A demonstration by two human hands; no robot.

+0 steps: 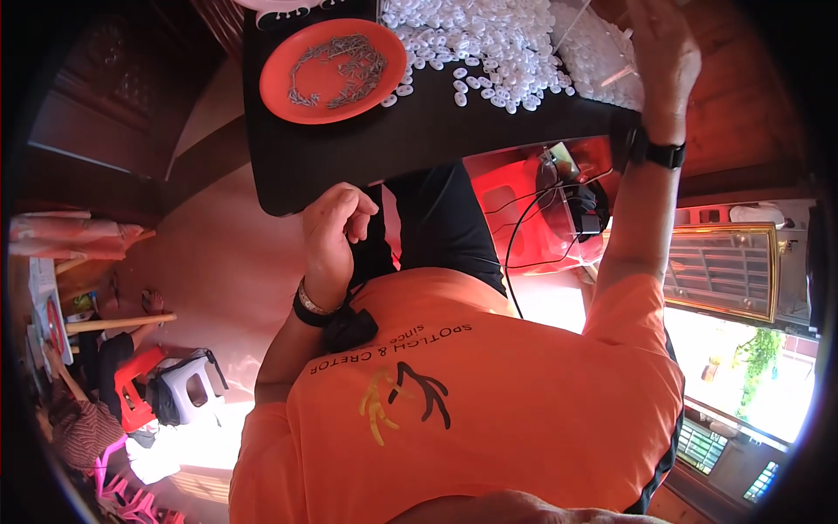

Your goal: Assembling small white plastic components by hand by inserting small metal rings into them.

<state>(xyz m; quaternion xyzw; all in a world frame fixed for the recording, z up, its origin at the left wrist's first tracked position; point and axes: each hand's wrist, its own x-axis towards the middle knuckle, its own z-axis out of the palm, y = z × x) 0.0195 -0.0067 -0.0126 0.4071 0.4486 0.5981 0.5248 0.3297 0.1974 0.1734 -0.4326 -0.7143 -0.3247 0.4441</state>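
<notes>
The left hand (336, 218) is hovering just off the near left edge of the black tabletop (375, 157), its fingers curling loosely inward; whether that grip is closing on anything I cannot tell. The right hand (665, 61) is reaching up along the tabletop's right side, its fingertips running out of view at the top, so I cannot tell whether that grip is standing apart or together.

White pieces (497, 52), small and oval with holes, are lying in a wide heap across the far middle of the tabletop, with a few scattering toward the near side. More are lying to the right, under what is looking like clear plastic (602, 70), just beside the right hand. A thin pinkish stick (618, 76) is lying across it.

Left of the heap, an orange plate (275, 96) is holding grey metal pins (358, 70) in a loose ring. The person is wearing an orange shirt (524, 384), a watch (665, 155) on the right wrist and a bracelet (316, 301) on the left. Below the tabletop, dark cables (515, 244) are trailing over a red seat (502, 188). Far left, another person in a striped top (87, 432) is sitting near a red stool (135, 389).
</notes>
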